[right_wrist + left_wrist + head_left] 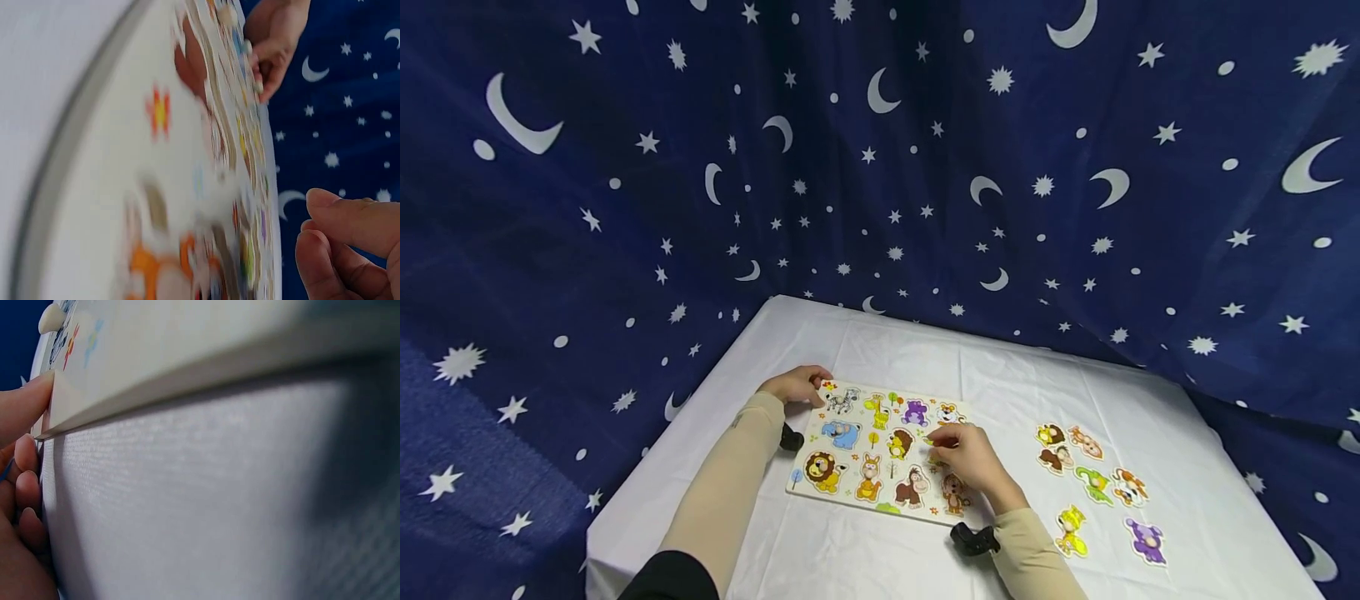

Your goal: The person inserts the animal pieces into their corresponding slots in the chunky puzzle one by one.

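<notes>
A wooden animal puzzle board (pixel 857 462) lies flat on the white-covered table. At its far left corner my left hand (pixel 797 386) holds the edge, the thumb (pixel 28 406) on the board's rim and the other fingers curled low beside it. My right hand (pixel 967 454) hovers over the board's right part, hiding some of it. In the right wrist view its thumb and index fingertips (pixel 322 197) sit close together, with nothing visible between them. The hedgehog (pixel 900 444) shows just left of that hand, and the small monkey (pixel 954 493) below it.
Right of the board lie several loose animal pieces, among them a green crocodile (pixel 1093 485), a yellow giraffe (pixel 1071 532) and a purple hippo (pixel 1146 541). White knobs (pixel 227 15) stand up from the board. A dark blue star-and-moon curtain (pixel 880 167) hangs behind the table (pixel 827 550).
</notes>
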`<state>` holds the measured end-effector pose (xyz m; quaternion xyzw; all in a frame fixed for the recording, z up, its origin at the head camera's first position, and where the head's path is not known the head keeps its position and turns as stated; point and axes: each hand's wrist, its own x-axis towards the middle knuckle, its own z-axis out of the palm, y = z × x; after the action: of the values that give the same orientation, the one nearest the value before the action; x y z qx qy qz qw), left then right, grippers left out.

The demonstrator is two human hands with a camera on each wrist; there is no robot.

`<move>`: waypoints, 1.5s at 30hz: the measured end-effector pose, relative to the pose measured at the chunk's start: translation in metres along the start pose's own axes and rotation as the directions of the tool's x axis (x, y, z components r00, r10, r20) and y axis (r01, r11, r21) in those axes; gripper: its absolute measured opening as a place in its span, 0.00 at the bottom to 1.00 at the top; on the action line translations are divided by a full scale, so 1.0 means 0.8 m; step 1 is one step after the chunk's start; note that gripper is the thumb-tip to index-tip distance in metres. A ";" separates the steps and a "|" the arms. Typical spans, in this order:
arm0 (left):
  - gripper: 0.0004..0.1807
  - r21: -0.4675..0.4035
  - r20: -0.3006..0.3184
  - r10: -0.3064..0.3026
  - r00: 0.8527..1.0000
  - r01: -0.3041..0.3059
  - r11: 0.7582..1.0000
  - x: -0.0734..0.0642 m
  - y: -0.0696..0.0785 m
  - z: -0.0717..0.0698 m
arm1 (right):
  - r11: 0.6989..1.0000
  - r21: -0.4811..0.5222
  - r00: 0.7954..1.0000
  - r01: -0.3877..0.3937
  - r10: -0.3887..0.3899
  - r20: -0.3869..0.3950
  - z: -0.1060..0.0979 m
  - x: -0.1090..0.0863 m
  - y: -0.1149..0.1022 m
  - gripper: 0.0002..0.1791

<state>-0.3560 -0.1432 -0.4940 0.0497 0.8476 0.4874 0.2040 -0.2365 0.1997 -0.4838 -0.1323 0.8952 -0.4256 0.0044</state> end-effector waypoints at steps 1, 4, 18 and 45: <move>0.31 -0.001 0.002 0.001 1.000 -0.001 1.000 0.001 -0.001 0.000 | 1.000 0.008 1.000 -0.018 0.018 -0.011 -0.004 -0.001 0.002 0.09; 0.31 -0.002 0.009 0.001 1.000 -0.001 1.000 0.002 -0.002 0.001 | 0.998 0.008 0.997 -0.064 0.064 -0.045 -0.017 -0.003 0.011 0.09; 0.30 -0.028 0.016 -0.007 1.000 0.007 1.000 -0.003 0.003 0.001 | 0.985 -0.123 0.988 -0.118 0.104 -0.116 -0.069 -0.010 0.050 0.08; 0.28 -0.026 0.023 -0.008 1.000 0.009 1.000 0.000 0.000 -0.001 | 0.958 -0.227 0.973 -0.175 0.133 -0.188 -0.123 -0.035 0.100 0.10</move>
<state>-0.3561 -0.1438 -0.4934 0.0491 0.8390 0.4967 0.2165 -0.2403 0.3298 -0.4852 -0.0244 0.9450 -0.3214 -0.0553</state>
